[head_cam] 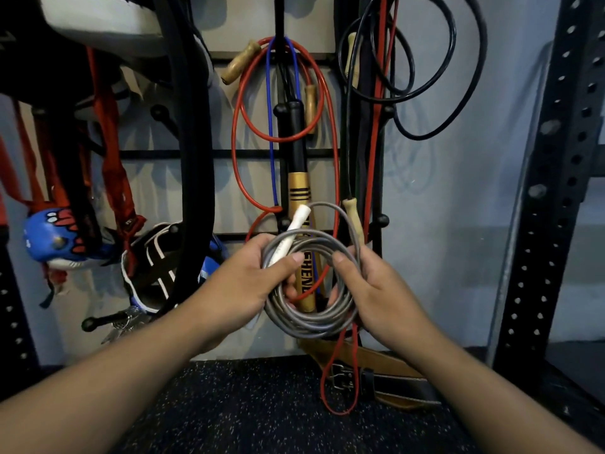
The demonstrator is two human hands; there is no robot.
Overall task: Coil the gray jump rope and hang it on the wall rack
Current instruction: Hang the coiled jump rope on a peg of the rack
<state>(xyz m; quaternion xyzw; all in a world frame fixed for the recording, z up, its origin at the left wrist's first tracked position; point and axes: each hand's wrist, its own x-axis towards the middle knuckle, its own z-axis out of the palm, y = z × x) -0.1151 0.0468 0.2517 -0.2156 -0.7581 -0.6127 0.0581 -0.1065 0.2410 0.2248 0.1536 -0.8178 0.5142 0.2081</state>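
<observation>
The gray jump rope [307, 326] is wound into a round coil of several loops, held in front of the wall rack [248, 154]. My left hand [244, 283] grips the coil's left side together with the rope's white handle [291, 234], which sticks up and to the right. My right hand [376, 286] holds the coil's right side, thumb over the loops. One gray loop [340, 211] rises above the coil. The rack's black pegs [382, 220] stand just behind the coil.
Red [239, 126], blue and black [425, 93] ropes with wooden handles hang on the rack, plus a gold-and-black bat [298, 191]. Boxing gear [55, 240] and red straps hang at left. A leather belt [376, 365] lies on the speckled floor. A perforated black steel upright [553, 191] stands at right.
</observation>
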